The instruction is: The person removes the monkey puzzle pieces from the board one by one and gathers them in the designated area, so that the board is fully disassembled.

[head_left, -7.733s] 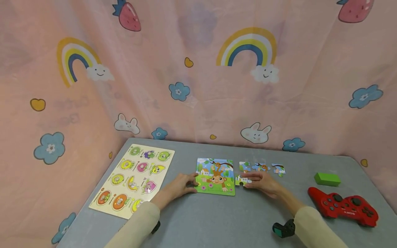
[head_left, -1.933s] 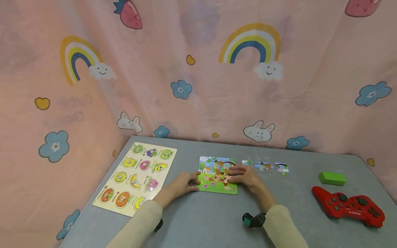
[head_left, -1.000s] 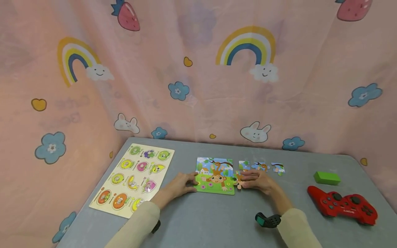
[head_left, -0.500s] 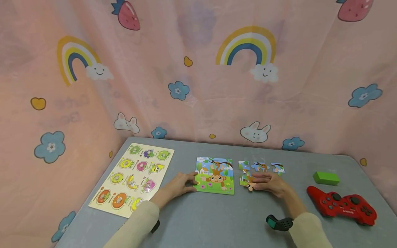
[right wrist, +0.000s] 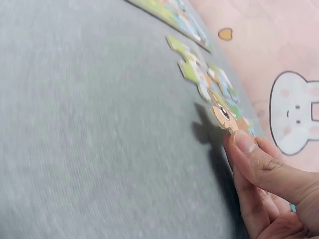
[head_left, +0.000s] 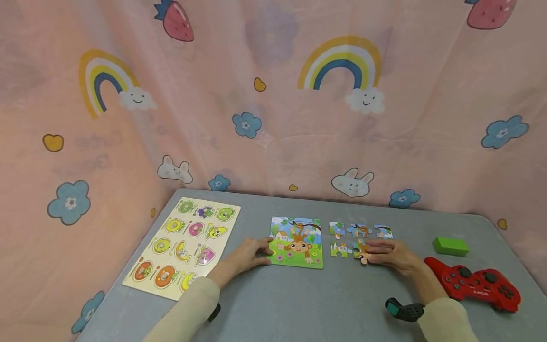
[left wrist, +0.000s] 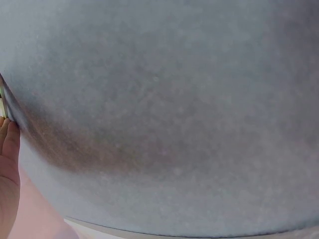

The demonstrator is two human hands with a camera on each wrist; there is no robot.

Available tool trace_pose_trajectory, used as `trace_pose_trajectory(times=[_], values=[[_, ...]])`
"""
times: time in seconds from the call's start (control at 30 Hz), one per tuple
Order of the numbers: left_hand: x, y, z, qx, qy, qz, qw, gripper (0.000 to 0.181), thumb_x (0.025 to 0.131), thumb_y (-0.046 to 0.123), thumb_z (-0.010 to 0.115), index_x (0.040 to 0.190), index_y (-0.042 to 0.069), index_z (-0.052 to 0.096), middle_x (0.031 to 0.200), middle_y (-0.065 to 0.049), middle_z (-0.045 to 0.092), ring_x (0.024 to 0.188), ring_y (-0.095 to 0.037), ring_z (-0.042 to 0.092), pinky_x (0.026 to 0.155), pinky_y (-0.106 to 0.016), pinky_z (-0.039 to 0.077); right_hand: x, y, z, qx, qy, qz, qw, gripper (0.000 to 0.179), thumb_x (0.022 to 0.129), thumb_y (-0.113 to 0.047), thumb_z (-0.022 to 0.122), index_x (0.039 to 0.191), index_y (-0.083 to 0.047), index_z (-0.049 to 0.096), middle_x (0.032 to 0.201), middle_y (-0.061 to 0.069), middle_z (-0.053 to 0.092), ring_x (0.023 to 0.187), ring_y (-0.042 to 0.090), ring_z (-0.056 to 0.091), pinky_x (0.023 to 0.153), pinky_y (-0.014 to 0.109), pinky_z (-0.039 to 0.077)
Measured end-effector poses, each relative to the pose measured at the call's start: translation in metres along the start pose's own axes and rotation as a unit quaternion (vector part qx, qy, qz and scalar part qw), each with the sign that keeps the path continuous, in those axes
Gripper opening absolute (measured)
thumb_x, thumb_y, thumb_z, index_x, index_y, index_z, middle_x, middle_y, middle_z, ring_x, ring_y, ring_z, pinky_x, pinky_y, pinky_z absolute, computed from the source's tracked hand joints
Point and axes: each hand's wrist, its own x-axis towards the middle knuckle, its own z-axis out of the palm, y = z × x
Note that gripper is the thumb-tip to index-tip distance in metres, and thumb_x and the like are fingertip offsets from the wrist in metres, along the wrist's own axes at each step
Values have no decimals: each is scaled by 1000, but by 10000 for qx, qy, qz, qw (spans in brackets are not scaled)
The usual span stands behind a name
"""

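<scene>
My left hand (head_left: 246,252) holds the left edge of the square monkey jigsaw puzzle (head_left: 295,259); in the left wrist view only its fingers (left wrist: 11,134) show, at the far left. My right hand (head_left: 395,255) pinches a jigsaw piece with a brown monkey face (head_left: 363,256) between thumb and fingers. In the right wrist view that piece (right wrist: 225,112) is tilted close over the table, its shadow beneath. Just left of it lies a piece with a white house (head_left: 340,249). Behind sit three loose pieces: a sky piece (head_left: 336,228), a branch piece (head_left: 360,231) and a right corner piece (head_left: 383,232).
On the left of the grey table (head_left: 295,308) lies a cream fruit puzzle board (head_left: 170,247). A green block (head_left: 450,246) and a red game controller (head_left: 474,284) are at the right. A pink patterned curtain (head_left: 282,156) hangs behind the table.
From over the puzzle, my right hand has carried the monkey-face piece rightward, past the house piece, which it was touching in the oldest frame. My left hand has stayed at the puzzle's edge.
</scene>
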Motion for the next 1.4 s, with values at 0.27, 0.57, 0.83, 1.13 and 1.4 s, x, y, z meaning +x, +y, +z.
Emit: trace_pose_trajectory(times=[0.27,0.57,0.83,1.13,1.4], values=[[0,1,0,25,-41,-81,10000,18,86,18,72,100,7,72,137,-13,53,127,-29,49,103,-43,40,-3,0,-7,-749,283,-136,9967,48,85,0,70,128,13,52,108,6,70,93,2,65,78,26,55],[1,0,1,50,-71,-123,9999,18,86,18,72,101,8,71,138,-12,53,127,-28,49,103,-42,40,0,-6,-1,-2263,762,-138,9710,56,81,-12,77,126,12,55,121,28,59,100,11,59,77,20,51],[2,-1,1,0,-110,-202,9997,16,87,18,71,100,8,71,139,-12,52,129,-28,48,104,-41,39,0,-12,2,-2709,847,-191,9587,51,80,-8,77,122,13,58,115,27,61,82,14,57,73,17,49],[1,-2,1,0,-83,-186,9998,16,87,18,71,100,9,71,138,-13,52,129,-28,48,104,-41,39,1,-9,4,-2326,919,-195,9680,57,79,-6,78,124,18,52,111,26,61,81,10,62,71,20,53],[1,-1,1,63,-69,-146,9998,17,86,18,72,100,8,71,138,-12,53,127,-27,50,103,-40,41,-5,-8,7,-1974,1273,-143,9719,61,84,-7,73,131,17,44,123,31,56,89,4,63,76,16,50]])
